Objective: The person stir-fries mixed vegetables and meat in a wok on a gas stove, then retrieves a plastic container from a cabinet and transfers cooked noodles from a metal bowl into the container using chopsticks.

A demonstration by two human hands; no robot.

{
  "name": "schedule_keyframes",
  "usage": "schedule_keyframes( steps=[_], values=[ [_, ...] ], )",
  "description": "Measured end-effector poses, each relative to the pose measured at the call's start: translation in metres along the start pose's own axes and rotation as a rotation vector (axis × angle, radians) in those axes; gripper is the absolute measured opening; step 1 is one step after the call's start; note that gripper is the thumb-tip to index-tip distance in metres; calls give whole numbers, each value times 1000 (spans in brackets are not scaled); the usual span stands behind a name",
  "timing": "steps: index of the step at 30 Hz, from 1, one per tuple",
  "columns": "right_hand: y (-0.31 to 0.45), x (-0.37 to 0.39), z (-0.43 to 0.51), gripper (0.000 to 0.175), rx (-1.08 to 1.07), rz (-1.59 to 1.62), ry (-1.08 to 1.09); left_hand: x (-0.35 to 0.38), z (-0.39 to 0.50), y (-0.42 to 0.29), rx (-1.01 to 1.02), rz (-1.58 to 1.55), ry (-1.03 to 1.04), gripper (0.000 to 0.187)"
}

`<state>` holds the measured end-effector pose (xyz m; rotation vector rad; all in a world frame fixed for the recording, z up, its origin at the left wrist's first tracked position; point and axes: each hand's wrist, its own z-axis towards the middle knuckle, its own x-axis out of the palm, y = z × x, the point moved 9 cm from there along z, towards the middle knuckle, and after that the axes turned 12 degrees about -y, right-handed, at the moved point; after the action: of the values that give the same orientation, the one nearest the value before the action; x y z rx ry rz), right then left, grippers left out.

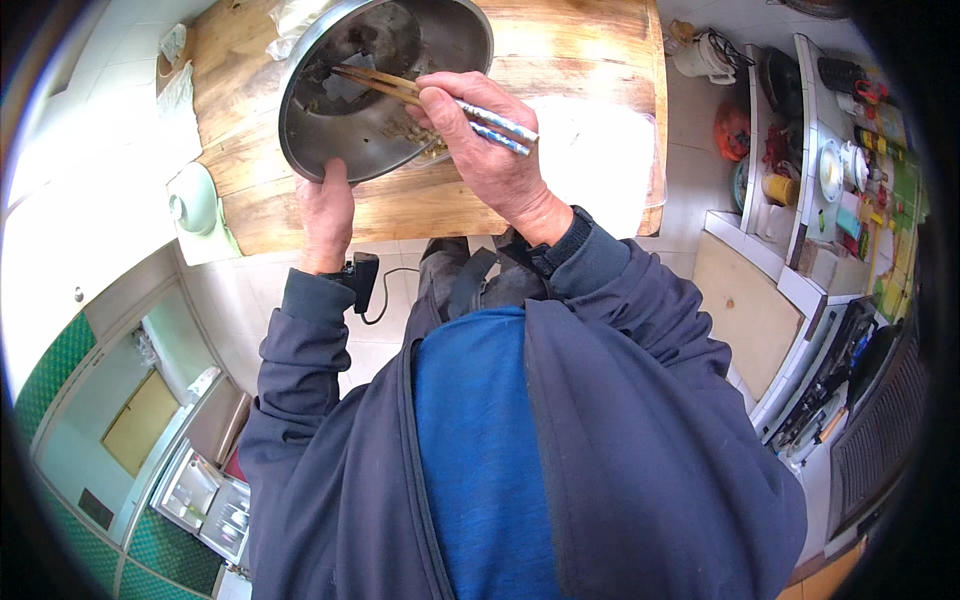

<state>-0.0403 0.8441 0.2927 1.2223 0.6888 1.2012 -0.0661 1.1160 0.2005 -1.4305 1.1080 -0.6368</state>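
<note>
My left hand (328, 206) grips the near rim of a large metal bowl (360, 161), thumb inside, and the bowl is tilted over the wooden table. My right hand (484, 131) holds a pair of wooden chopsticks (390, 81) with blue-and-white patterned ends. Their tips reach into the bowl beside a greyish flat piece (349, 79). Small light-brown food bits (411, 129) lie near the bowl's lower right side. Below that side, the edge of a clear container (431, 157) shows, mostly hidden by the bowl and my right hand.
The wooden table (262, 135) carries a pale green bowl (196, 199), upside down on a green cloth (214, 241), at its left edge. A bright white sheet-like thing (592, 157) lies at the right. Plastic bags (292, 22) are behind the metal bowl. Shelves (806, 150) with kitchenware stand at the right.
</note>
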Motion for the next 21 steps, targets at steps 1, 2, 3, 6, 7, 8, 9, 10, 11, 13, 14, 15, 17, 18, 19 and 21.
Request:
schedule_keyframes(
  steps=[1, 2, 3, 6, 7, 8, 9, 10, 11, 13, 14, 15, 17, 18, 19, 21],
  values=[
    [-4, 5, 0, 14, 74, 49, -13, 2, -2, -1, -20, -50, -10, 45],
    [-2, 8, -1, 14, 62, 73, -47, 2, -5, -2, -43, -99, -20, 44],
    [-4, 14, -3, 14, 105, 100, -30, 4, -6, -3, -63, -105, -7, 44],
    [1, 13, -9, 12, 94, 94, -12, 8, -10, -5, -141, -128, 12, 44],
    [7, 14, -10, 12, 15, 2, 31, 8, -10, -5, -178, -138, 3, 44],
    [13, 15, -11, 12, -68, -86, 79, 10, -9, -5, -207, -159, -5, 45],
    [21, 15, -11, 12, -177, -155, 96, 10, -8, -7, -213, -166, -21, 44],
    [2, 17, -10, 12, 25, -216, 139, 9, -9, -8, -222, -176, -30, 43],
    [8, 13, -6, 12, -24, -124, 78, 10, -10, -10, -224, -193, -36, 43],
    [5, 14, 4, 12, 11, 37, -31, 11, -11, -9, -246, -162, -57, 43],
    [6, 17, 6, 12, -12, 68, -68, 12, -10, -11, -234, -167, -47, 43],
    [7, 23, 6, 12, -31, 29, -57, 13, -10, -9, -250, -148, -42, 43],
    [11, 28, 1, 11, -62, -7, -35, 17, -10, -10, -242, -146, -2, 43],
    [11, 30, -3, 11, -51, -21, 8, 14, -10, -6, -285, -142, -33, 43],
    [17, 32, -9, 11, -94, -49, 55, 15, -8, -9, -265, -178, -13, 43],
    [18, 28, -12, 13, -86, -54, 86, 16, -8, -8, -278, -221, -4, 42]
  ],
)
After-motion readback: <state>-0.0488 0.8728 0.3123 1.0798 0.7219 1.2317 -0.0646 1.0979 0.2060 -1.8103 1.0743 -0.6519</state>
